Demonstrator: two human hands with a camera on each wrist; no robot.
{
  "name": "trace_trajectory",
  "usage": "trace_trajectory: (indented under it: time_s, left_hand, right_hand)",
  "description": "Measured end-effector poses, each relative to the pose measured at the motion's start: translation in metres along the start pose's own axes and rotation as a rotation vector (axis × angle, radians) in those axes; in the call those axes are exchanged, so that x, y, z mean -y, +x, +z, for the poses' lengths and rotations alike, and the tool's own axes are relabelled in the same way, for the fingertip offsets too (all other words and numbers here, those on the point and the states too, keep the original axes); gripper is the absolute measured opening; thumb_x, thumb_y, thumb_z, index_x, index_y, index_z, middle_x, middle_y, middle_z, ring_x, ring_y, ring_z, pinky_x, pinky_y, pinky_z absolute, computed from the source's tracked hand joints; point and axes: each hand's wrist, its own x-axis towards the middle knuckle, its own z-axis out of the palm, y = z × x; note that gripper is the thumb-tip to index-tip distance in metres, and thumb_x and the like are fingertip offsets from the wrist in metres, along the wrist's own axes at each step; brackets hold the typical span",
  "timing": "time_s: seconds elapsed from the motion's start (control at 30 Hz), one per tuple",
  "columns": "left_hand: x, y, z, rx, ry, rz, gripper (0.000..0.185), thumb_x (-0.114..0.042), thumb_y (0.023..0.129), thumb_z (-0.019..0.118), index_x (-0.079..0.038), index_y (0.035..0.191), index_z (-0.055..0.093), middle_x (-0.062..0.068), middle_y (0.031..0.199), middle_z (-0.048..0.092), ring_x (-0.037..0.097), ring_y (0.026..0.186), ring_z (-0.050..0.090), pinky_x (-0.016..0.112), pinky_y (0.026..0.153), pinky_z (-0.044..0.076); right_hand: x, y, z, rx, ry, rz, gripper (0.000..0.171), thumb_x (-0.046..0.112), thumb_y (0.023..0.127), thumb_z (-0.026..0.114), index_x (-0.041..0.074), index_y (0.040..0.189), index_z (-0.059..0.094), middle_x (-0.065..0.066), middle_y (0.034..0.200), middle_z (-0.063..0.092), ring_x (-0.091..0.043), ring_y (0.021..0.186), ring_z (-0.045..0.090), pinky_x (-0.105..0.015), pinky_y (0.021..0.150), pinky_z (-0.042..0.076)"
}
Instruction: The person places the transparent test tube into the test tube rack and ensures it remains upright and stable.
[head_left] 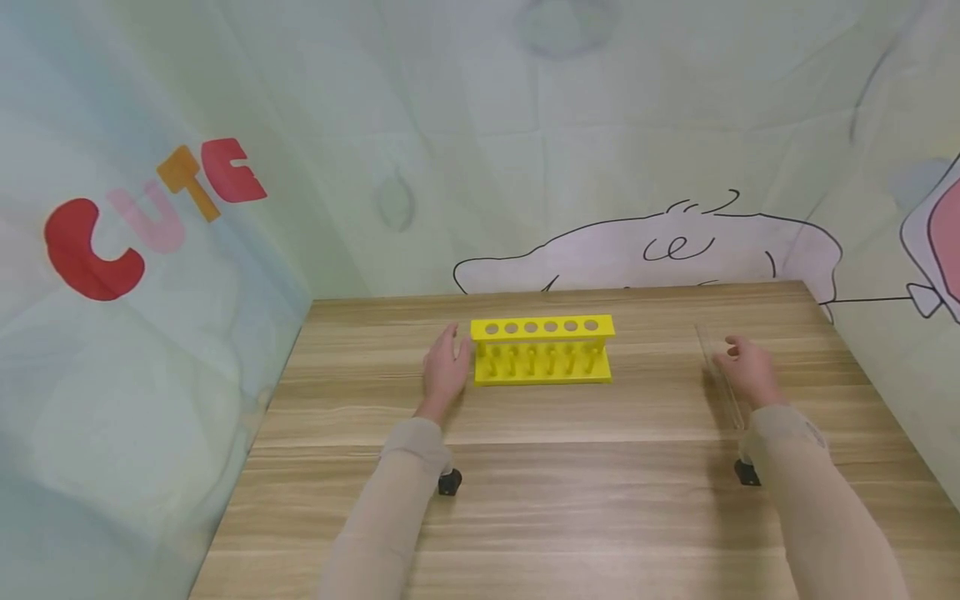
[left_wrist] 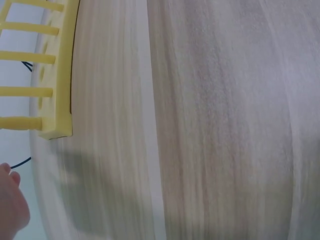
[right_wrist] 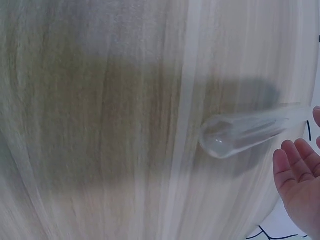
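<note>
A yellow test tube rack (head_left: 543,379) stands on the table with a row of round holes along its top and pegs below. My left hand (head_left: 447,371) is beside the rack's left end, fingers relaxed and holding nothing. Part of that hand (left_wrist: 11,207) shows at the lower left of the left wrist view, below the rack's end (left_wrist: 62,100). To the right, a clear test tube (head_left: 723,383) points away from me, its rounded end (right_wrist: 217,137) nearest the right wrist camera. My right hand (head_left: 746,371) is over the tube's right side, fingers loosely bent; whether the thumb touches the tube is unclear.
Everything is on a wood-grain table (head_left: 562,517). A printed cloth backdrop (head_left: 420,150) rises behind its far edge and along the left. Small black wrist devices (head_left: 448,482) are strapped at both cuffs.
</note>
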Motion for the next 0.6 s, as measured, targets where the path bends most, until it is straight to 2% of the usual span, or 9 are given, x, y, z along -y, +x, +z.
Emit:
trace_trajectory:
  time_s: [0.37,0.6]
  left_hand:
    - [-0.007,0.001,0.007,0.012,-0.081,-0.055,0.051,-0.044,0.092,0.034,-0.017,0.135,0.033,0.005,0.134,0.044,0.024,0.122,0.041,0.041,0.104,0.030]
    - [-0.009,0.004,0.013,0.020,-0.104,-0.080,0.050,-0.045,0.092,0.034,-0.018,0.134,0.034,0.006,0.131,0.046,0.024,0.121,0.042,0.041,0.103,0.031]
  right_hand:
    - [-0.003,0.000,0.008,-0.031,0.000,-0.022,0.050,0.017,0.090,0.045,-0.015,0.125,0.032,-0.040,0.116,0.041,-0.050,0.105,0.045,-0.054,0.084,0.041]
    - [-0.001,-0.001,0.011,-0.028,0.030,0.002,0.050,0.014,0.088,0.047,-0.015,0.126,0.031,-0.040,0.118,0.039,-0.050,0.107,0.042,-0.054,0.087,0.039]
